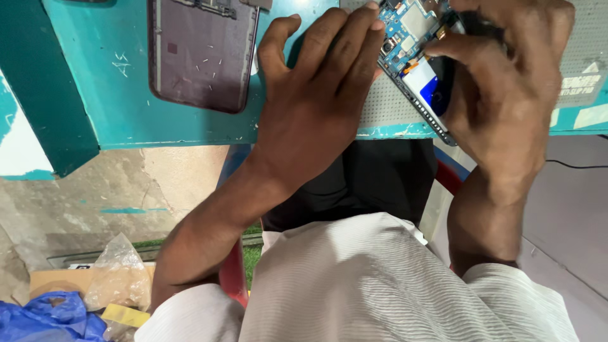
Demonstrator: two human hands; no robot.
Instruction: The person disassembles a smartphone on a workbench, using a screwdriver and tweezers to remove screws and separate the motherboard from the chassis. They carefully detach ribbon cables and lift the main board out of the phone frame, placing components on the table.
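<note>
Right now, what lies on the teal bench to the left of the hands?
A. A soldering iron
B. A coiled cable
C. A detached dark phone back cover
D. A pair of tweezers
C: a dark phone back cover lies alone on the teal bench, apart from the left hand.

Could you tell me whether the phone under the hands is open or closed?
Open: the phone shows its bare blue circuit board, and a back cover lies apart.

Left hand [316, 95]: flat, fingers spread, tips touching the opened phone [415, 57].
Right hand [506, 88]: curled over the phone's lower part.
Phone: circuit board exposed, on grey mat [380, 107].
Back cover [202, 54]: apart, on teal worktop [120, 95].
</note>
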